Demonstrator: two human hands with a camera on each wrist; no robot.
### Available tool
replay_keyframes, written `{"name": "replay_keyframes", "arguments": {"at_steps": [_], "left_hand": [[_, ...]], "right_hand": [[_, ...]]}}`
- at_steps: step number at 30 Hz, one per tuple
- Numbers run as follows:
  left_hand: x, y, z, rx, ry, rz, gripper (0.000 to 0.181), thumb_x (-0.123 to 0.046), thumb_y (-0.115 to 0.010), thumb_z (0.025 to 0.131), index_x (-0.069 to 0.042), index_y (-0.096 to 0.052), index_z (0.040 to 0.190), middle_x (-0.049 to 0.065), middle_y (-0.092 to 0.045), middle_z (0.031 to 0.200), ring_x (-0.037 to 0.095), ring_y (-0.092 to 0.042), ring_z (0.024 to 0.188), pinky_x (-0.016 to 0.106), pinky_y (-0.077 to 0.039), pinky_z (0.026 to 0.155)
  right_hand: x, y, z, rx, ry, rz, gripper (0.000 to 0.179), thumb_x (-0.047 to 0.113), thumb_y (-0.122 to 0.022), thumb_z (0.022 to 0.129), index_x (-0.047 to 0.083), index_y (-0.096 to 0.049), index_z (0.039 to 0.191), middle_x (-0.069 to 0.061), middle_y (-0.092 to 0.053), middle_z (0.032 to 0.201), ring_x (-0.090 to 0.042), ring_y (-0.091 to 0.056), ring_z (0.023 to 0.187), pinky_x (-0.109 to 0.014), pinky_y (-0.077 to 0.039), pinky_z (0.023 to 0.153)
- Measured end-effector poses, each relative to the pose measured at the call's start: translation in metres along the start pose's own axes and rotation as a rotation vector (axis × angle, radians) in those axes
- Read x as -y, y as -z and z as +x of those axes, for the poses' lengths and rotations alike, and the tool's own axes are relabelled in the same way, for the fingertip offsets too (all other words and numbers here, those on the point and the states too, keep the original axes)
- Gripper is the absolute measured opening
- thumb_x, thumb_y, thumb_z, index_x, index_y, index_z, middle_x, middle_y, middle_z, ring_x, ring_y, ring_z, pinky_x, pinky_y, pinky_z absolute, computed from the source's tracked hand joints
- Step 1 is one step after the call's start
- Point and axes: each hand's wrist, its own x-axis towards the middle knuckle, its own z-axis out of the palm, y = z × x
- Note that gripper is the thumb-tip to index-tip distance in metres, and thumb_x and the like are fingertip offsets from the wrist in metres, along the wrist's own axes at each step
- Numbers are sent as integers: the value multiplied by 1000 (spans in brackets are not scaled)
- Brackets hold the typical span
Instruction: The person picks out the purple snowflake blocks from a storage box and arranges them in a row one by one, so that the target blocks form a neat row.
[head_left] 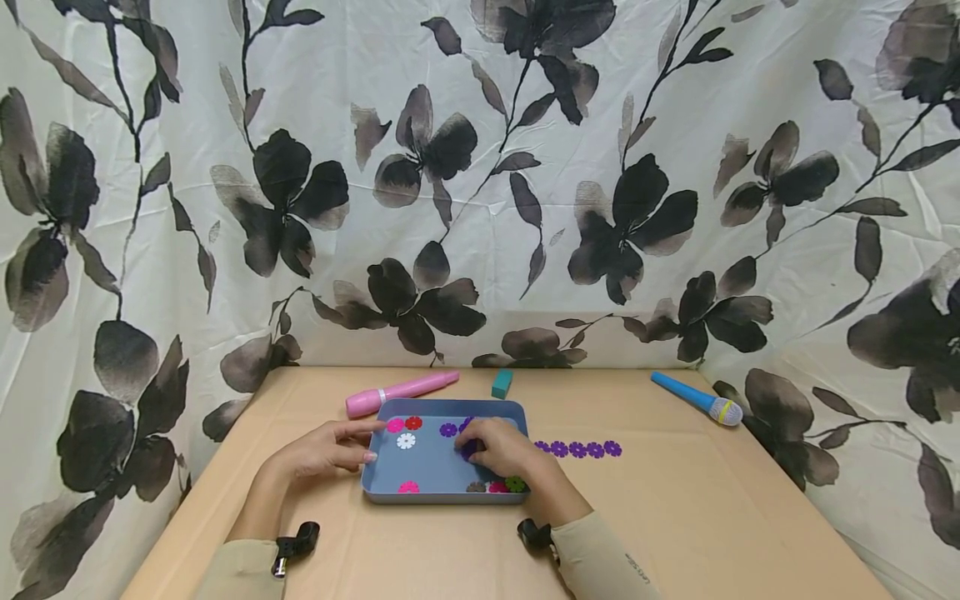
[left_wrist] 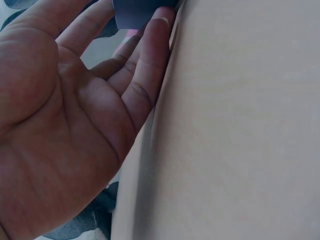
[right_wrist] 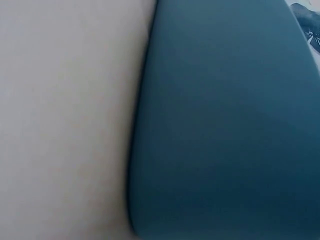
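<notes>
A shallow blue-grey tray (head_left: 442, 498) lies on the table, holding small flower-shaped discs in several colours. My left hand (head_left: 330, 446) rests at the tray's left side, fingers fairly straight and fingertips at its rim. The left wrist view shows the palm of the left hand (left_wrist: 75, 105) and a dark corner of the tray (left_wrist: 142, 15). Over the tray's right half, my right hand (head_left: 498, 446) reaches down with curled fingers at a purple flower disc (head_left: 468, 451), partly covered by them. Another purple disc (head_left: 447, 430) lies just left. The tray's outer wall (right_wrist: 225, 120) fills much of the right wrist view.
Right of the tray runs a row of purple flower discs (head_left: 577, 450). Behind it lie a pink marker-like stick (head_left: 401, 393) and a teal block (head_left: 502, 383). A blue toy microphone (head_left: 697, 400) sits at the back right. Floral cloth (head_left: 525, 250) hangs behind the table.
</notes>
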Motion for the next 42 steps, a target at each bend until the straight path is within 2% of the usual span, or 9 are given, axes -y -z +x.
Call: {"name": "replay_keyframes", "arguments": {"at_steps": [7,14,24,31,42], "left_hand": [[0,0,0,3,-4,-4,69,-13,-77,95,2,-45,154,29,-56,128,20,-61,88,29,-58,79],[-1,0,0,2,-1,12,70,-16,-77,95,3,-45,154,28,-56,127,19,-62,87,30,-59,80],[-1,0,0,-2,-9,14,68,-13,-77,94,3,-46,153,28,-58,125,21,-61,84,28,-57,76],[-2,0,-1,-7,-7,20,68,-14,-77,94,2,-46,153,28,-58,125,21,-62,84,29,-58,77],[1,0,-1,-9,-1,41,69,-18,-78,94,1,-47,153,27,-58,127,20,-63,84,29,-58,78]], "right_hand": [[-5,-3,0,-38,-38,35,21,11,-73,98,14,-77,118,2,-64,116,-13,-61,100,-29,-54,89],[-7,-4,0,-48,-93,31,19,11,-69,100,13,-76,118,0,-64,117,-16,-62,108,-38,-54,99],[-7,-6,1,-74,-89,-3,12,11,-70,100,14,-74,111,0,-65,112,-17,-58,107,-42,-51,98],[-8,-6,2,-72,-98,28,8,10,-69,100,17,-72,101,3,-62,103,-12,-55,95,-35,-51,90],[-11,-4,0,-112,-84,113,13,4,-74,95,16,-75,99,4,-59,102,-10,-59,93,-27,-52,84]]}}
